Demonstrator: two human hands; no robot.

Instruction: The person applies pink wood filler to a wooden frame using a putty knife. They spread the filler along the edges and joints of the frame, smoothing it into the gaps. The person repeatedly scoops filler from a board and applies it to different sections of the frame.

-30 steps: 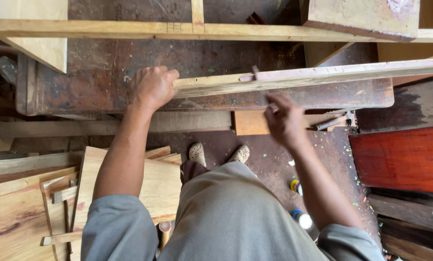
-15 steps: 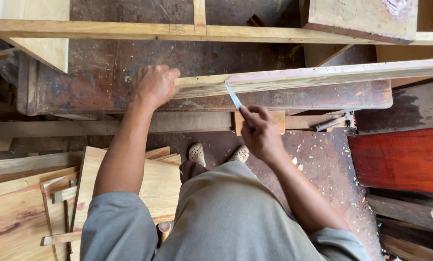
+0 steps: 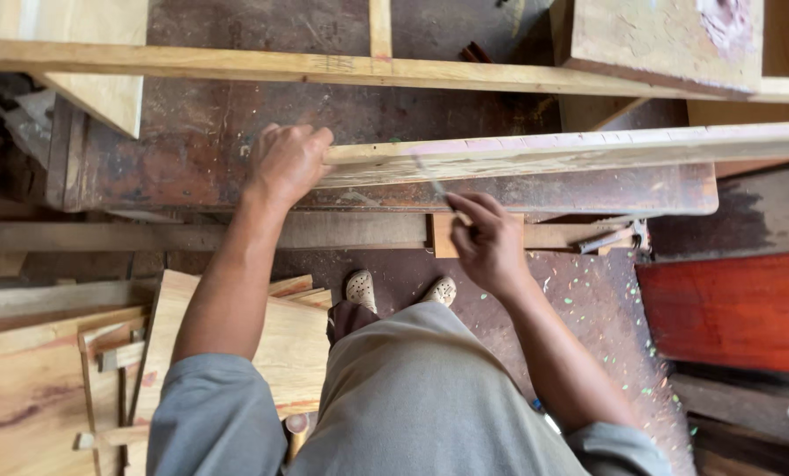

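Pale offcuts of wood (image 3: pixel 236 353) lie stacked on the floor at the lower left, beside the person's grey-sleeved left arm. Further up, the left hand (image 3: pixel 287 163) rests on the near end of a long wooden plank (image 3: pixel 570 150), fingers curled together over its end and pressing it onto the dark, stained workbench (image 3: pixel 192 150). The plank runs from that hand off to the right edge of the view, lying across the bench top. Behind it, a thinner wooden strip (image 3: pixel 280 66) spans the whole width. Just right of centre, the right hand (image 3: pixel 491 242) is held just below the plank's near edge, its fingers pinched shut on a thin pencil-like tool (image 3: pixel 437 187) whose tip is blurred against the face of the plank. Below the hands, two light shoes (image 3: pixel 399 289) stand on the speckled floor. At the far right, a red-brown board (image 3: pixel 738 308) lies on the floor, well apart from both hands.
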